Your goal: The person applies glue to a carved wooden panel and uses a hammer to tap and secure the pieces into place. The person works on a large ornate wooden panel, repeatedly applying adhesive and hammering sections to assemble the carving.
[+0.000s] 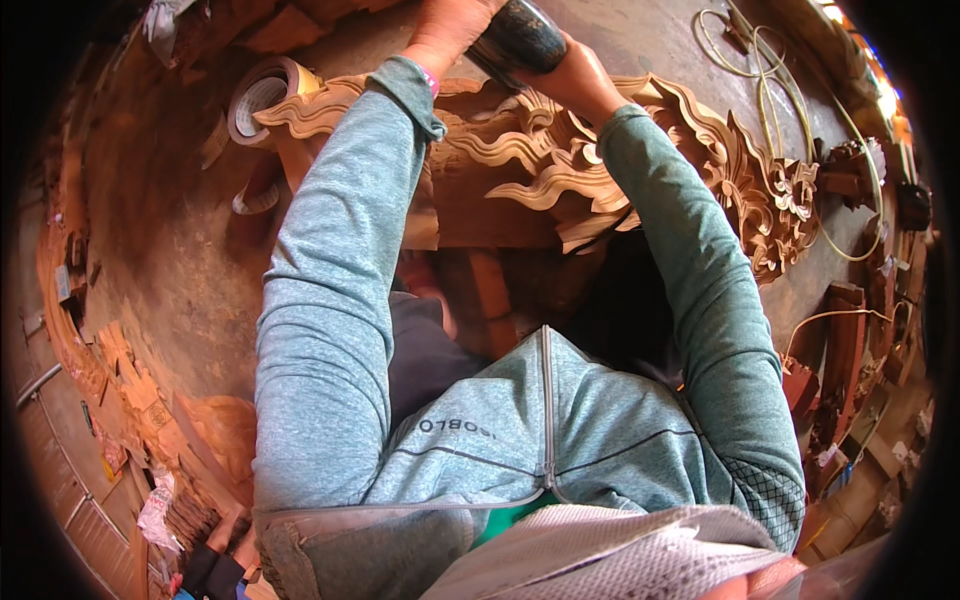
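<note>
Carving step: my right hand [570, 70] closes its grip on the dark mallet [525, 35] above the carved wooden panel [600, 160]; left hand [450, 25] grip: cannot tell. Next strike demands controlled aim.

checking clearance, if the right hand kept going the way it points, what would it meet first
Likely nothing new: the right hand already grips the dark tool, which is all that shows ahead before the frame edge.
</note>
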Demonstrator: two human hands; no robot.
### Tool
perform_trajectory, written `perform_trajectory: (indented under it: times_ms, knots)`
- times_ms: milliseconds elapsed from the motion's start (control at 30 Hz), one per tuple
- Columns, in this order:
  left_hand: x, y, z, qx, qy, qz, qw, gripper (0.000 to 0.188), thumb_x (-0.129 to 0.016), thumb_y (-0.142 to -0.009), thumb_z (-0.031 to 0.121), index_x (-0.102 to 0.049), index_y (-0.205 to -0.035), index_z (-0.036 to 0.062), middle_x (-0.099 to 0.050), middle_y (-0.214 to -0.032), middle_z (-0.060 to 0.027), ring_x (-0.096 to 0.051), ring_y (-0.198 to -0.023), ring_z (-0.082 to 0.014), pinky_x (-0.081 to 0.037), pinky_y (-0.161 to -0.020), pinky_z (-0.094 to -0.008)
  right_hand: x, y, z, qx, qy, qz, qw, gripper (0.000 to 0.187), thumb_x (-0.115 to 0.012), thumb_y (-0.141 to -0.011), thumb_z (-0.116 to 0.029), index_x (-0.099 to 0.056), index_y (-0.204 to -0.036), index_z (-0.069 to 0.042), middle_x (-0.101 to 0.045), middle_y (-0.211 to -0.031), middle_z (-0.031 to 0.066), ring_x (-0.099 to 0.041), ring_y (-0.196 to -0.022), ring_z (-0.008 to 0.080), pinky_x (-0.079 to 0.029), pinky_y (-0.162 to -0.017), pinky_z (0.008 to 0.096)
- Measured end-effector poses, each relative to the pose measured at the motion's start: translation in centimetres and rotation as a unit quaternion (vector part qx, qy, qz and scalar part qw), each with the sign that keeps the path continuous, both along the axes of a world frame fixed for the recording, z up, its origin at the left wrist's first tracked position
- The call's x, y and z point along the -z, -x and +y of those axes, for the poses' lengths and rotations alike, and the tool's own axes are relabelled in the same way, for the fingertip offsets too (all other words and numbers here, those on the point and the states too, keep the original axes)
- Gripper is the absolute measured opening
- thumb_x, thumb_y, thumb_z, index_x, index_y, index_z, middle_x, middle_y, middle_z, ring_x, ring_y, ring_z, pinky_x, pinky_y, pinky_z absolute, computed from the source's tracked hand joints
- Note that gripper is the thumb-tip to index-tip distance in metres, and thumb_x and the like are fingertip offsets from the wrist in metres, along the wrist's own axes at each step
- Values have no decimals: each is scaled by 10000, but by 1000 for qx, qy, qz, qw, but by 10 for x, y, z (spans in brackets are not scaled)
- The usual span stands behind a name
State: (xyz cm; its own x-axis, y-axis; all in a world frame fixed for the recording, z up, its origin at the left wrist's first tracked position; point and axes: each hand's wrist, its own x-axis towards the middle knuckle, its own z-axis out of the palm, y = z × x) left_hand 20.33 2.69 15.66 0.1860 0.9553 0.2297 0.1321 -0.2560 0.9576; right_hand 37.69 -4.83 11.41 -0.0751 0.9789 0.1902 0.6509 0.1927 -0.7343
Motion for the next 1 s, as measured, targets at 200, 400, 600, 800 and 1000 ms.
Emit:
perform_trajectory:
  times_ms: [200, 400, 600, 800, 1000]
  knots:
    - [24, -19, -4, 45, 25, -24, 998, 408, -730, -909, 369, -681, -965, -33, -687, -842, -52, -610, -782, -131, -496, -727, -285, -1, -20, -21, 17, 49, -14, 999, 636, -842, -718, -351, -614, -1223, -38, -715, -1048, 205, -689, -1016, 353, -541, -884, 412]
    - [15, -8, 2, 32, -8, -29, 999, 400, -726, -914, 365, -686, -960, -31, -681, -839, -39, -597, -771, -113, -490, -717, -268, 0, -7, -15, 18, 18, -4, 1000, 682, -846, -721, -354, -589, -1267, -37, -708, -1061, 217, -683, -1024, 370, -541, -887, 415]
    - [13, -3, 1, 24, -59, 1, 998, 403, -723, -914, 376, -692, -943, -25, -693, -848, -60, -609, -771, -142, -502, -735, -298, 4, 2, -12, 29, 6, 11, 1000, 710, -845, -724, -352, -569, -1304, -49, -708, -1068, 214, -678, -1039, 371, -539, -892, 417]
    - [18, -13, -7, 40, -41, 27, 998, 414, -725, -907, 386, -696, -950, -25, -703, -839, -101, -639, -791, -172, -510, -756, -310, -3, -15, -27, 21, 49, -3, 999, 727, -845, -726, -345, -552, -1328, -61, -707, -1085, 212, -676, -1050, 370, -538, -899, 416]
    - [2, -6, 0, 71, -31, -10, 997, 383, -729, -909, 360, -691, -969, -16, -692, -840, -60, -620, -790, -125, -506, -745, -282, 3, 0, -17, 44, 4, 14, 999, 742, -847, -725, -344, -541, -1338, -62, -704, -1096, 213, -674, -1059, 368, -537, -905, 413]
